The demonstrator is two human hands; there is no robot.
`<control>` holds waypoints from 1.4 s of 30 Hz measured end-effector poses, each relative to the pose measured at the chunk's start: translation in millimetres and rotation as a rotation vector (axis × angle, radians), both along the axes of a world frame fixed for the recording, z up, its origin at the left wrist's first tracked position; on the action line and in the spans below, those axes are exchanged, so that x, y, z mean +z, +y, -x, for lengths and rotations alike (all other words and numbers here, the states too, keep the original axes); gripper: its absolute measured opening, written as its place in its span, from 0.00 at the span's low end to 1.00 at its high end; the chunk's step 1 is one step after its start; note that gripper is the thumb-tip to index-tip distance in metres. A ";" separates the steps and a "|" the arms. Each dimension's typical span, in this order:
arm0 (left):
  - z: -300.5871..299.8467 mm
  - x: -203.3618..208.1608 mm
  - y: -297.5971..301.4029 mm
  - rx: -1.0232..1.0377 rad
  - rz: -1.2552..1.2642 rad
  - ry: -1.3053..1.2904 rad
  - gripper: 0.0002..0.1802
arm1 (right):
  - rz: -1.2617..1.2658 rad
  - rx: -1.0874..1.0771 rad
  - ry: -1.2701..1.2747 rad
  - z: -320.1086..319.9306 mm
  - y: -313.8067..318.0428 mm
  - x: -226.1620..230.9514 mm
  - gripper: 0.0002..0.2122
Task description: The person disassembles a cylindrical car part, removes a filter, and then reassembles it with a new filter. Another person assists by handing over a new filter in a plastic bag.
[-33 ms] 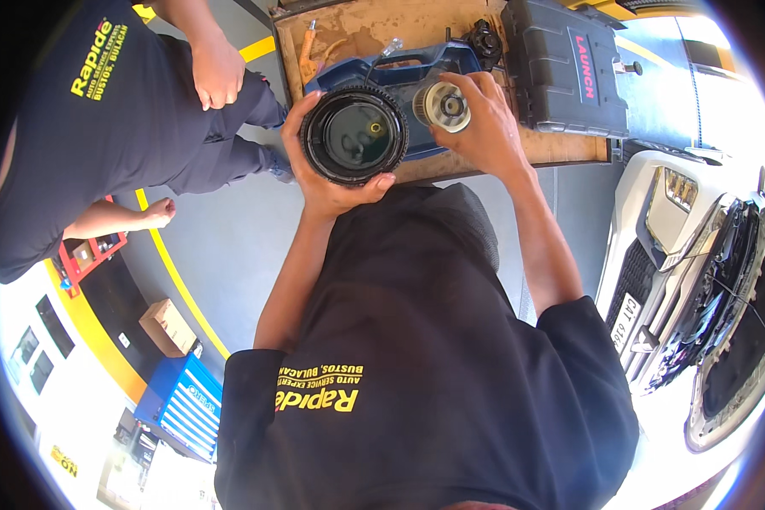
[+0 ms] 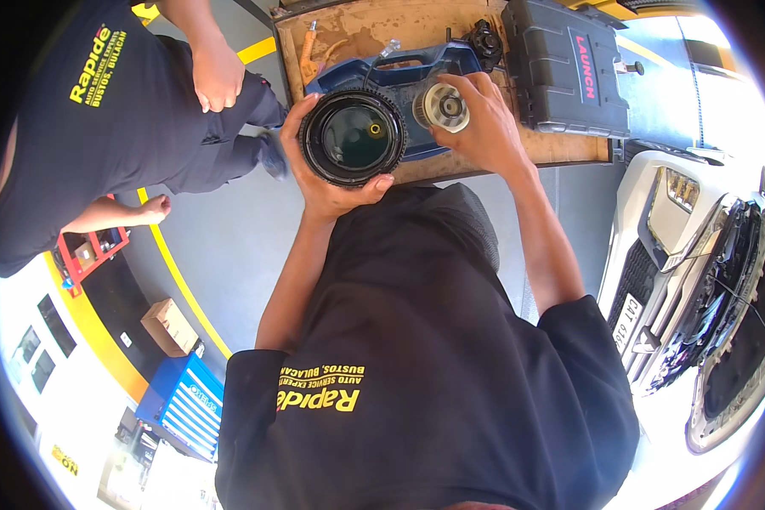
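My left hand (image 2: 327, 191) is wrapped round a black, round filter housing with a ridged rim (image 2: 309, 151). Its open mouth faces up, showing dark, shiny liquid (image 2: 353, 140) and a small yellow ring (image 2: 376, 130) inside. Just to the right, my right hand (image 2: 483, 123) grips a cylindrical filter element (image 2: 447, 108) by its side, its pale round end with a central hole turned toward me. A small gap separates the element from the housing. Both are held over a blue plastic tray (image 2: 467, 61) on a wooden-topped table (image 2: 365, 25).
An orange-handled tool (image 2: 308, 53) and a black part (image 2: 484, 42) lie beside the tray. A dark hard case (image 2: 557, 72) occupies the table's right side. Another person (image 2: 136, 110) stands close on the left. At right is a white vehicle (image 2: 654, 255) with its hood raised.
The other person has shifted slightly to the left. My hands, the housing and the filter element stay almost where they were.
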State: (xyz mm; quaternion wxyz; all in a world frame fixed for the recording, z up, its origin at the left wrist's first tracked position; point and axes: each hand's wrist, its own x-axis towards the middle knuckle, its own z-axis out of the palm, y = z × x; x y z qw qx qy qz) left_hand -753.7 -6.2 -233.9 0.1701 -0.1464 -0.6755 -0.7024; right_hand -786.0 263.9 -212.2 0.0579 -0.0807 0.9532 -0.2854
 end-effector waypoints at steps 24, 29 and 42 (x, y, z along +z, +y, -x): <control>-0.6 4.0 -5.9 0.038 -0.025 -0.052 0.75 | 0.149 -0.168 0.075 83.3 8.6 -17.1 0.36; -1.5 3.8 -9.8 -0.018 -0.044 -0.072 0.75 | 0.251 -0.098 0.143 159.9 5.8 -61.6 0.41; -8.7 -7.9 -11.2 -0.043 -0.029 -0.071 0.75 | 0.037 -0.079 0.203 125.5 -10.9 -11.0 0.35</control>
